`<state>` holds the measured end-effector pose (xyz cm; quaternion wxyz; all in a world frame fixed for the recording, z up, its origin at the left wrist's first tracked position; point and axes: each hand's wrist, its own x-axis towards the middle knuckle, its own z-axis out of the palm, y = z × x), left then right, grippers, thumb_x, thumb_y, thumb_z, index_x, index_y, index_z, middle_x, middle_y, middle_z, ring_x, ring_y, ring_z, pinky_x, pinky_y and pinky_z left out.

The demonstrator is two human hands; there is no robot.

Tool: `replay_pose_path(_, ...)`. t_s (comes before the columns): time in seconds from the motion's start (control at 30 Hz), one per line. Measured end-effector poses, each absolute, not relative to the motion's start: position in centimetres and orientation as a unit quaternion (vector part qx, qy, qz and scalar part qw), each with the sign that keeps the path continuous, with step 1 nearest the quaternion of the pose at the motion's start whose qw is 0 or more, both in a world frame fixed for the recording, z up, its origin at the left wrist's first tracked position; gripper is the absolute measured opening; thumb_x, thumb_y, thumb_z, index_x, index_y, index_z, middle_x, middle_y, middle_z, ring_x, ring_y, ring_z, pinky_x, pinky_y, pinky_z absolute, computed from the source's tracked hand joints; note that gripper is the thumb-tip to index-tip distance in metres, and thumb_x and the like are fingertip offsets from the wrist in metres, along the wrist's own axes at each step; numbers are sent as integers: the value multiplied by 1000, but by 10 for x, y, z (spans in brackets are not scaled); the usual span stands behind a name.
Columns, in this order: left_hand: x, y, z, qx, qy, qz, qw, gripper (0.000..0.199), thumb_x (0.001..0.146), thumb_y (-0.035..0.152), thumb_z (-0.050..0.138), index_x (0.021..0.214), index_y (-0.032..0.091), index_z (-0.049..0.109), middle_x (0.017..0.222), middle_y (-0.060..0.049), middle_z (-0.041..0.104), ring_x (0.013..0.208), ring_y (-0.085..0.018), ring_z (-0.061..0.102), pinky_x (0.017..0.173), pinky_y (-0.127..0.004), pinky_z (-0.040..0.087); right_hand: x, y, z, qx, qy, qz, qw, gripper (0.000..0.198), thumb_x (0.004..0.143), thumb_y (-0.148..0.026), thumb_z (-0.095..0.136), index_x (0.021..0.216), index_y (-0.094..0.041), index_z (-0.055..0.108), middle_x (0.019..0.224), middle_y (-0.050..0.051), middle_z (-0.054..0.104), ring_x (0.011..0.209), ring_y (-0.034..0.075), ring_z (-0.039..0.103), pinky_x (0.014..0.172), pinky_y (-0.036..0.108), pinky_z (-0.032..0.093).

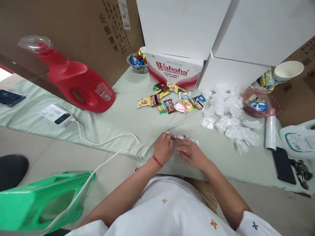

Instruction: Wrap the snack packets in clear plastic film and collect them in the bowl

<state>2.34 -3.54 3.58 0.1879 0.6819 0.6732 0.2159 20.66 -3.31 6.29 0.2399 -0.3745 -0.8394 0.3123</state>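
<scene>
At the table's near edge my left hand (163, 147) is closed on the left end of a crinkled clear plastic wrap (179, 137) with something dark red and whitish inside. My right hand (193, 152) is bent over its right side, fingers closed on the film; its fingertips partly hide what lies beneath. Farther back lies a spread of small packaged snacks (169, 105) in yellow, brown, green, pink and blue wrappers. Right of these is a heap of crumpled clear plastic bundles (226, 111).
A red jug (81, 85), a white device (57, 115) with a cable and a phone (10, 97) are at left. White boxes (179, 26) stand behind. At right are a pink bowl (274, 106), a film roll (271, 131), another phone (283, 165) and keys (302, 172). A green stool (22, 200) stands below left.
</scene>
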Motion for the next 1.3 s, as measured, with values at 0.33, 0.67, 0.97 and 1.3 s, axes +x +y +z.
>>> replay_pose_path(0.33, 15, -23, 28, 650, 707, 244, 135, 31, 92, 34, 62, 118, 22, 74, 103, -12, 69, 105, -32, 60, 88, -44, 47, 242, -11, 40, -615, -724, 268, 162, 28, 94, -43, 60, 99, -19, 73, 89, 8, 69, 89, 24, 60, 87, 34, 46)
replay_pose_path(0.67, 32, -42, 18, 678, 669, 271, 138, 21, 85, 32, 70, 101, 21, 62, 105, -10, 63, 99, -27, 61, 85, -39, 50, 207, -30, 34, -656, -691, 226, 204, 22, 93, -18, 48, 107, -21, 65, 100, 9, 67, 91, 25, 63, 79, 33, 48)
replay_pose_path(0.97, 49, -51, 10, 793, 526, 295, 85, 25, 99, 18, 43, 105, 21, 66, 95, -12, 67, 91, -25, 64, 79, -40, 49, 164, -44, 38, -492, -304, 639, 507, 42, 89, -53, 66, 117, -22, 69, 116, 7, 74, 108, 24, 68, 94, 38, 56)
replay_pose_path(1.3, 43, -64, 32, 623, 463, 456, 436, 42, 93, 30, 54, 134, 21, 53, 134, -15, 61, 125, -26, 59, 101, -46, 54, 191, -40, 28, -537, -266, 581, 551, 46, 82, -46, 76, 121, -21, 72, 108, 4, 77, 91, 21, 70, 84, 33, 55)
